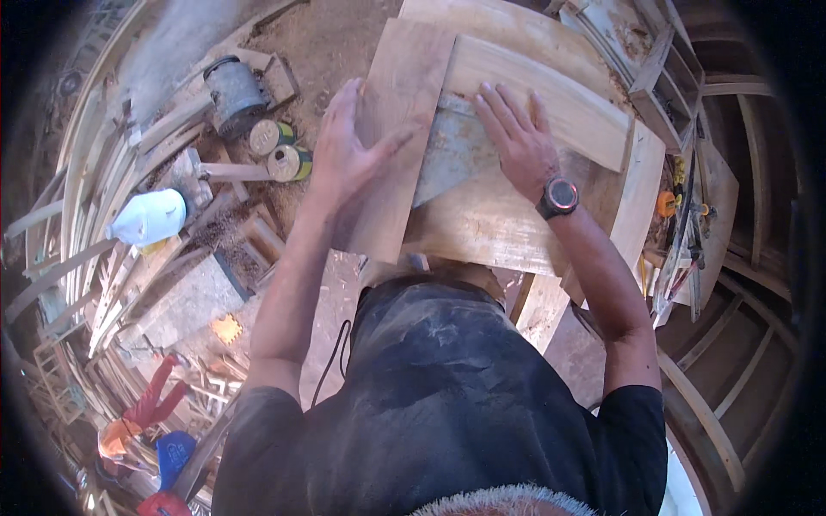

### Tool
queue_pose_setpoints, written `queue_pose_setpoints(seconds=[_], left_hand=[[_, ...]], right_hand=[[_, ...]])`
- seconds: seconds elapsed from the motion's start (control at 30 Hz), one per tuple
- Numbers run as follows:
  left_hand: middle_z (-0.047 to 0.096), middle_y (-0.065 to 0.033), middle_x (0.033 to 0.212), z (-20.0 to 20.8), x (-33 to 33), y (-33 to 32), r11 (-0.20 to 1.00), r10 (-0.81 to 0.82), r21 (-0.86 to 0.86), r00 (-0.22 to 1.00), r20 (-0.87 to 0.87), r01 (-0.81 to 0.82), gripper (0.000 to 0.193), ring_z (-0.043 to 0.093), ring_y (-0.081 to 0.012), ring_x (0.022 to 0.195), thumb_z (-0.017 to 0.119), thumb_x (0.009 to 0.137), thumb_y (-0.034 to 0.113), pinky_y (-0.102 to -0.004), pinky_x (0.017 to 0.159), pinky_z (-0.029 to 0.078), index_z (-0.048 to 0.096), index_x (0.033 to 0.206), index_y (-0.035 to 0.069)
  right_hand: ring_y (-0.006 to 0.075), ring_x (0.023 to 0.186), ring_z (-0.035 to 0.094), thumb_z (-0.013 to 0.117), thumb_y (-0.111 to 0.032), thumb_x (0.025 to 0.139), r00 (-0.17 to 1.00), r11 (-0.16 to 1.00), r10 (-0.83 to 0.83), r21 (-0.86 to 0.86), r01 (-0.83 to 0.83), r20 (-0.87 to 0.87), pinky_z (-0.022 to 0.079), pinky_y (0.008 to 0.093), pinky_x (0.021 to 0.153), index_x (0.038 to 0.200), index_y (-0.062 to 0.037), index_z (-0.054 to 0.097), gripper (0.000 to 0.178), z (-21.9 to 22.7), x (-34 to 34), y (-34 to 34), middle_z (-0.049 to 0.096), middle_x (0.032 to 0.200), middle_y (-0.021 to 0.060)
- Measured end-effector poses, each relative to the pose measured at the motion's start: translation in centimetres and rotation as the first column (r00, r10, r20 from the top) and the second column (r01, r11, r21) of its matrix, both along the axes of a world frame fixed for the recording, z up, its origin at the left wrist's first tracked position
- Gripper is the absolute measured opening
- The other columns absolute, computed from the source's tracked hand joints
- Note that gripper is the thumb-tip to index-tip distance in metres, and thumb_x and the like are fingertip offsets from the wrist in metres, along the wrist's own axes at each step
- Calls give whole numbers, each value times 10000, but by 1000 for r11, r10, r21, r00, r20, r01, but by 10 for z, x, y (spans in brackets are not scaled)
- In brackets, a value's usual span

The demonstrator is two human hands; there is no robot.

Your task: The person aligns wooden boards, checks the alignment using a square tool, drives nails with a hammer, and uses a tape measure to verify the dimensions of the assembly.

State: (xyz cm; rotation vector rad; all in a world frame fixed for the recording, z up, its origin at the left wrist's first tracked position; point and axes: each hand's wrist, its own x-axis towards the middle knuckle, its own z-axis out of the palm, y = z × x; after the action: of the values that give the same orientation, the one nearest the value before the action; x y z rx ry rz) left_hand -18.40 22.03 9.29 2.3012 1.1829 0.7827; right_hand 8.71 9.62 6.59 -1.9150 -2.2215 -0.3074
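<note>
A flat brown wooden board (404,77) lies along the left side of the wooden work table (490,228), partly past its edge. My left hand (348,159) holds the board's left edge, thumb across the top face and fingers along the side; their undersides are hidden. My right hand (520,142), wearing a dark watch (561,196) on its wrist, is open with fingers spread, at the near edge of a pale plank (551,99). Between my hands shows a grey, worn metal plate (449,155) set in the table.
Left on the floor are a grey motor-like cylinder (235,95), two cans (288,162), a white plastic jug (151,217) and many wood strips (82,232). A wooden frame (662,86) and tools with orange parts (667,204) stand right. A dark cable (331,365) hangs near my left side.
</note>
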Motion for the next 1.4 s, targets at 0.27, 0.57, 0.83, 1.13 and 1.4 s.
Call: queue_pose_setpoints(seconds=[0.27,0.57,0.83,1.13,1.4], left_hand=[[591,-151,1416,-41,65,150,627,-121,-578,798,591,523,732,552,-204,1293,616,1000,486,-339,1105,424,464,1508,-20],[675,-72,1063,-60,96,164,338,37,-658,689,724,673,323,639,-145,997,513,958,228,-302,919,508,630,1146,-7],[682,-67,1025,-82,102,176,389,70,-611,639,766,690,287,637,-145,946,505,948,210,-290,881,504,653,1065,-6],[682,-103,1057,-88,96,187,612,-74,-599,791,607,517,326,656,-185,966,472,966,231,-324,894,531,641,1120,-1],[645,-130,1320,-32,99,139,631,-48,-706,924,380,323,650,650,-199,1160,717,938,398,-349,1014,527,527,1445,39]], right_hand=[[208,1478,431,582,-110,902,1000,1000,13,10,-13,10,236,631,1213,1529,-182,481,639,4,2,7,449,1612,16],[211,1438,482,596,-119,875,998,997,-8,72,12,-55,223,638,1215,1472,-184,556,602,-10,3,6,515,1564,10],[215,1413,511,598,-127,880,998,996,-15,85,20,-55,235,623,1212,1462,-186,566,586,-11,2,9,536,1548,5],[213,1413,512,603,-118,874,999,995,-2,102,7,-43,222,608,1218,1474,-192,557,606,-9,0,12,529,1556,-3],[206,1448,468,598,-115,884,1000,998,-9,62,11,-30,220,617,1221,1506,-180,514,631,-10,4,6,485,1589,13]])
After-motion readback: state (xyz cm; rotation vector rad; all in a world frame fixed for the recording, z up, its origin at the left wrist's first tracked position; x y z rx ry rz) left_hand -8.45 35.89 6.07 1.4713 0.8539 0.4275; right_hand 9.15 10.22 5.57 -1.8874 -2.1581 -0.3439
